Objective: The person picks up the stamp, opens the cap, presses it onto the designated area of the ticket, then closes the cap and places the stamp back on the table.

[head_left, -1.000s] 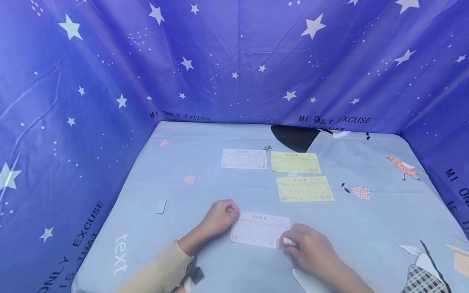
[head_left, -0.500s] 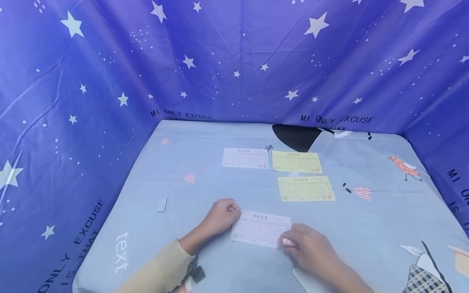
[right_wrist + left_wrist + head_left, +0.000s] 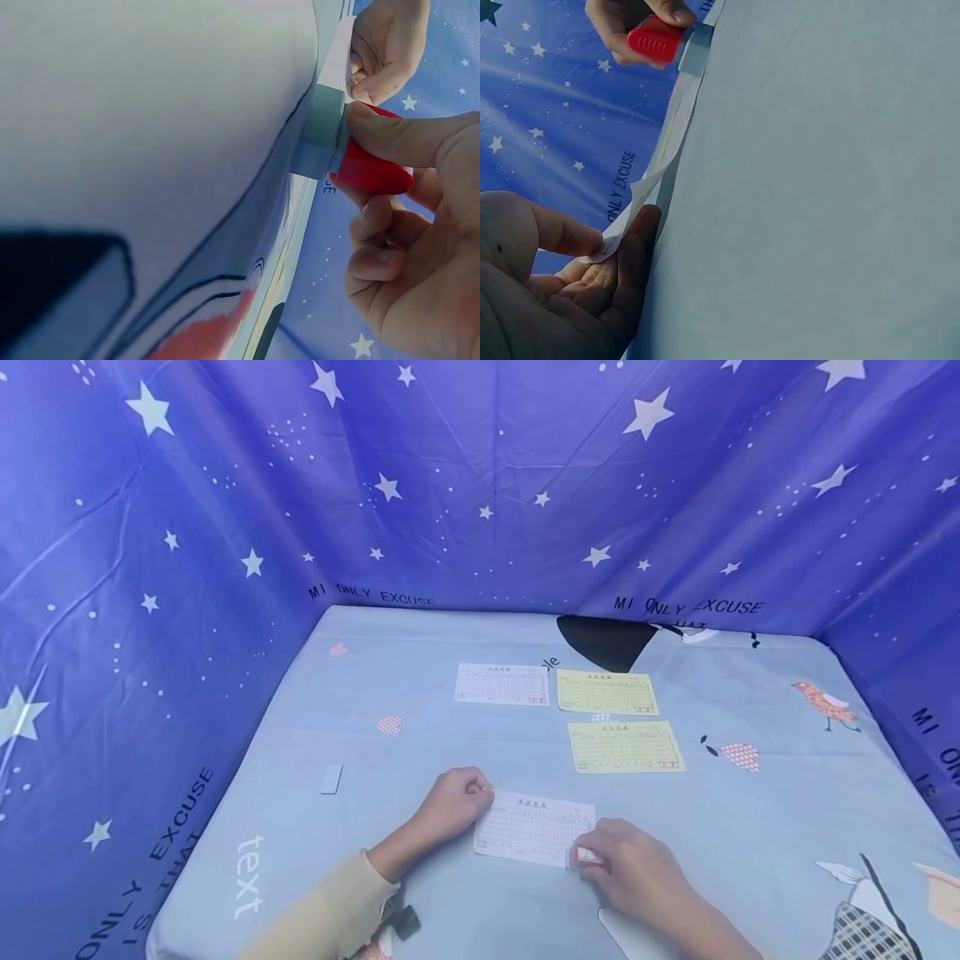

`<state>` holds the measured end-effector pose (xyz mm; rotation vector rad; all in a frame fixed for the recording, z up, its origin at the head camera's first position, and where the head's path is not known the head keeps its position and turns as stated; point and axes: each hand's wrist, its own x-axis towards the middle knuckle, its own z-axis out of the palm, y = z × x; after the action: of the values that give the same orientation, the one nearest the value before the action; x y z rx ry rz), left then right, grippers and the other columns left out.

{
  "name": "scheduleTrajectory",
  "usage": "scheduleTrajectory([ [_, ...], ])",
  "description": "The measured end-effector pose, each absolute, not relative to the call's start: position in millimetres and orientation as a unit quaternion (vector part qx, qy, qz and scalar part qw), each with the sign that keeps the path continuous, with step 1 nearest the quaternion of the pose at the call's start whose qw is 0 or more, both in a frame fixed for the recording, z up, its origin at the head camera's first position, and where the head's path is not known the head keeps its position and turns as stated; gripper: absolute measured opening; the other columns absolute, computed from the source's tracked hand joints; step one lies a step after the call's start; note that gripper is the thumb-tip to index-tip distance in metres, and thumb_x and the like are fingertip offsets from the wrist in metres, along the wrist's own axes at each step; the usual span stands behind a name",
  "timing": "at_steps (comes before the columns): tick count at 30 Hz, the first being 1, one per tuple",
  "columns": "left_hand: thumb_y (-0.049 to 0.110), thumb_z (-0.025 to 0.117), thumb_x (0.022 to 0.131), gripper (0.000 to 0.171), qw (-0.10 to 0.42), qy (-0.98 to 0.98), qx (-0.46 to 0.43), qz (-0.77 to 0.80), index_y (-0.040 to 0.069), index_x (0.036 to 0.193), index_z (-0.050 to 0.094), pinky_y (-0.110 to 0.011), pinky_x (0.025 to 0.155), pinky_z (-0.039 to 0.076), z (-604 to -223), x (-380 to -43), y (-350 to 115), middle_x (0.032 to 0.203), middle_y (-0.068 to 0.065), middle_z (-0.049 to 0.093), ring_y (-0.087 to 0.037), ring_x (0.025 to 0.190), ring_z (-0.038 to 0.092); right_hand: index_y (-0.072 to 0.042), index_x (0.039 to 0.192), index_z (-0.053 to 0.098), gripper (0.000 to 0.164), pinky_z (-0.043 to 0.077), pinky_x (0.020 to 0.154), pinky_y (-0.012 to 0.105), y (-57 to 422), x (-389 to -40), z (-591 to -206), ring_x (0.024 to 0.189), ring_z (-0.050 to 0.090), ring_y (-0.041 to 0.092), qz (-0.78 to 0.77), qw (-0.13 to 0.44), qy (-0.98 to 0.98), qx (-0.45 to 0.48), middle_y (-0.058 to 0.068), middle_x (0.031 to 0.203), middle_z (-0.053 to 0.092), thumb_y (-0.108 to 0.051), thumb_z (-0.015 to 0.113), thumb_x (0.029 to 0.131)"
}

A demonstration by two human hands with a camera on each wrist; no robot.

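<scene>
A white printed receipt slip (image 3: 532, 828) lies in front of me on the bed-like surface. My left hand (image 3: 453, 802) pinches its upper left corner between thumb and fingers; the left wrist view shows that end of the paper (image 3: 641, 196) lifted and bent. In my right hand (image 3: 633, 864) is a stamp with a red handle (image 3: 379, 169) and a grey base (image 3: 321, 124), gripped between thumb and fingers. The stamp (image 3: 587, 856) stands over the slip's lower right corner, its base right at the paper. What lies under the base is hidden.
Farther back lie another white slip (image 3: 502, 684) and two yellow slips, one at the back (image 3: 607, 692) and a nearer yellow slip (image 3: 628, 747). Each bears a red mark at its lower right. A small whitish rectangular piece (image 3: 332, 779) rests at left. Starry blue curtains (image 3: 480, 485) enclose the surface.
</scene>
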<state>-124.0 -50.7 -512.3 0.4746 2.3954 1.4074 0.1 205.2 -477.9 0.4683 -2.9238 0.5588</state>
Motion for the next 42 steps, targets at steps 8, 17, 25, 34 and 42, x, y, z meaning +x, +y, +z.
scheduleTrajectory([
  [8, 0.012, 0.06, 0.09, 0.013, 0.165, 0.836, 0.168, 0.496, 0.011, 0.08, 0.068, -0.031, 0.063, 0.048, -510, -125, -50, 0.067, 0.003, 0.061, -0.015, 0.066, 0.058, -0.028, 0.086, 0.072, 0.029, 0.042, 0.058, 0.02, 203, 0, -477, 0.07, 0.044, -0.002, 0.184, 0.056, -0.97, 0.151, -0.022, 0.078, 0.05, -0.012, 0.088, 0.068],
  [17, 0.011, 0.06, 0.09, 0.012, 0.166, 0.838, 0.171, 0.491, 0.011, 0.081, 0.068, -0.032, 0.067, 0.048, -515, -124, -51, 0.069, 0.003, 0.061, -0.016, 0.069, 0.058, -0.033, 0.08, 0.07, 0.028, 0.05, 0.064, 0.026, 200, -3, -475, 0.074, 0.055, 0.0, 0.177, 0.026, -0.976, 0.122, -0.022, 0.082, 0.062, -0.013, 0.086, 0.069],
  [25, 0.011, 0.06, 0.09, 0.011, 0.169, 0.837, 0.169, 0.493, 0.011, 0.08, 0.067, -0.03, 0.062, 0.048, -515, -122, -51, 0.068, 0.002, 0.061, -0.016, 0.066, 0.056, -0.032, 0.08, 0.071, 0.028, 0.049, 0.062, 0.027, 199, -1, -472, 0.07, 0.057, 0.001, 0.167, 0.022, -0.978, 0.12, -0.02, 0.081, 0.064, -0.013, 0.087, 0.068],
  [34, 0.011, 0.06, 0.09, 0.011, 0.165, 0.835, 0.173, 0.496, 0.011, 0.081, 0.067, -0.03, 0.062, 0.047, -517, -122, -52, 0.068, 0.002, 0.061, -0.016, 0.064, 0.056, -0.03, 0.077, 0.072, 0.026, 0.053, 0.066, 0.028, 196, -2, -474, 0.075, 0.065, 0.009, 0.155, 0.021, -0.982, 0.109, -0.017, 0.081, 0.067, -0.014, 0.089, 0.064],
  [42, 0.011, 0.06, 0.089, 0.011, 0.163, 0.835, 0.176, 0.496, 0.011, 0.08, 0.067, -0.031, 0.064, 0.048, -516, -121, -52, 0.068, 0.002, 0.061, -0.016, 0.067, 0.057, -0.025, 0.075, 0.073, 0.022, 0.052, 0.06, 0.028, 190, -2, -467, 0.07, 0.064, 0.01, 0.11, 0.025, -0.987, 0.111, -0.014, 0.076, 0.065, -0.014, 0.087, 0.062],
])
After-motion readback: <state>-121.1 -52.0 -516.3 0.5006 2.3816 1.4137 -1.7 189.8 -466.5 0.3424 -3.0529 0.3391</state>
